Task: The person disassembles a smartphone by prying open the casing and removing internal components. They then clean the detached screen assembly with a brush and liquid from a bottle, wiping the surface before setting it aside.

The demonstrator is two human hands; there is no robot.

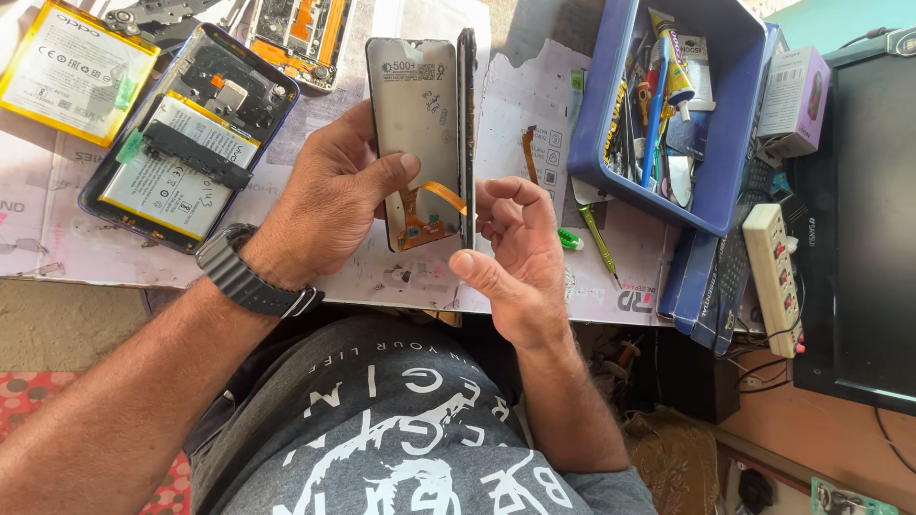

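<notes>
My left hand (324, 205) grips a grey phone display panel (415, 114), its back side toward me, with an orange flex cable (434, 195) near its lower end. A dark phone frame (467, 133) stands edge-on right beside the panel. My right hand (510, 253) is at the lower end of that frame, fingers curled and thumb touching its bottom edge. A dark watch sits on my left wrist (250, 272).
An opened phone with its battery showing (181, 143) lies at left, a loose yellow battery (72, 67) beyond it, another opened phone (301, 33) at top. A blue tray of tools (735, 124) stands right, with a green screwdriver (596, 238), a power strip (775, 277) and a monitor (873, 219).
</notes>
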